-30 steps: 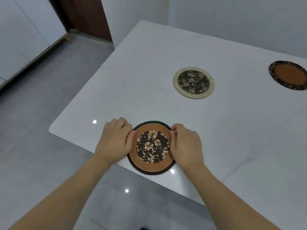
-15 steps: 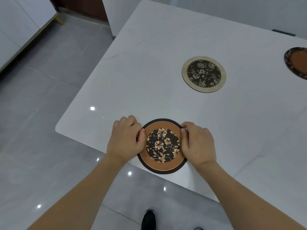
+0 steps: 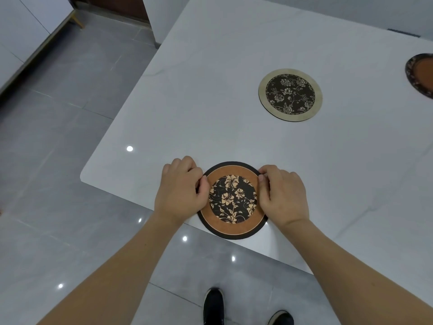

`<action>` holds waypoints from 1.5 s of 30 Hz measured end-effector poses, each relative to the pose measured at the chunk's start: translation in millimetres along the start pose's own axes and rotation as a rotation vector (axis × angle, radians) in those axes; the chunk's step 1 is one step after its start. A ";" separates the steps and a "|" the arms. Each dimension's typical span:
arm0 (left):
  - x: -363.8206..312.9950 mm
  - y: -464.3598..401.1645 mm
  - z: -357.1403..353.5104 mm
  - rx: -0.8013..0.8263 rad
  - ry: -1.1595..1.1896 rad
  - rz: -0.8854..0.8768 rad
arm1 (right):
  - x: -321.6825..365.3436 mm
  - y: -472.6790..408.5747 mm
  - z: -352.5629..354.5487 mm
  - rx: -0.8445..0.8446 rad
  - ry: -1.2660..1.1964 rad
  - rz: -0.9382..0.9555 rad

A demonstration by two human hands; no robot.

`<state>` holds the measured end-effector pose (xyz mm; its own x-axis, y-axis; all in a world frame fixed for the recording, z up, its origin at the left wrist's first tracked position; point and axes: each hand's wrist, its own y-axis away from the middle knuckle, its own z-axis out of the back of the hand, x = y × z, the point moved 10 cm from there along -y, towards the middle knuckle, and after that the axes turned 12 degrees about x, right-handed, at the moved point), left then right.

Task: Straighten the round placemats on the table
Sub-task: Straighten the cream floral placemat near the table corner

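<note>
a person's left hand (image 3: 179, 192) and right hand (image 3: 282, 195) still grip the near placemat (image 3: 232, 200) from opposite sides, as they did half a second ago, though the camera has tipped lower, bringing two dark shoes (image 3: 213, 306) on the grey floor (image 3: 46, 160) further into view. the brown-ringed mat, with tan flowers on a black centre, sits at the white table (image 3: 210, 90)'s near edge, its lower rim hanging past it. each hand's fingers are curled, with the thumb pinching the mat's rim. both forearms reach forward, bare. no writing or brand is legible anywhere. the beige-rimmed placemat (image 3: 290, 95) lies well apart, farther back; a third mat (image 3: 420, 75) is cut off at the right frame edge.
</note>
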<state>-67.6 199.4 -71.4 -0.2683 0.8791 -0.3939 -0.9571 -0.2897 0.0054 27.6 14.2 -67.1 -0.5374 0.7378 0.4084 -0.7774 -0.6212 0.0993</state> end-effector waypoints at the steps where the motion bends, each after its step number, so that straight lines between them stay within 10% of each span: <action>1: -0.2 0.3 0.4 -0.004 -0.001 0.000 | 0.0 -0.1 0.0 -0.004 0.002 -0.001; 18: 0.4 -2.5 5.9 0.074 0.149 0.058 | -18.0 5.9 7.8 -0.077 -0.074 -0.124; 27: -15.9 -115.3 8.8 0.189 0.059 0.158 | -113.0 -75.1 54.9 -0.274 -0.431 -0.811; 34: -66.6 -272.8 -39.4 0.215 0.143 0.260 | -129.8 -119.6 57.0 -0.345 -0.008 -0.786; 45: -91.5 -276.4 -28.7 0.040 0.180 0.028 | -133.6 -119.0 60.6 -0.328 -0.123 -0.826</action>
<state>224.6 188.2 -63.2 -0.2744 0.7879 -0.5513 -0.9541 -0.2946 0.0538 211.7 -26.5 -78.5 0.2590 0.8707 0.4181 -0.9651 0.2159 0.1481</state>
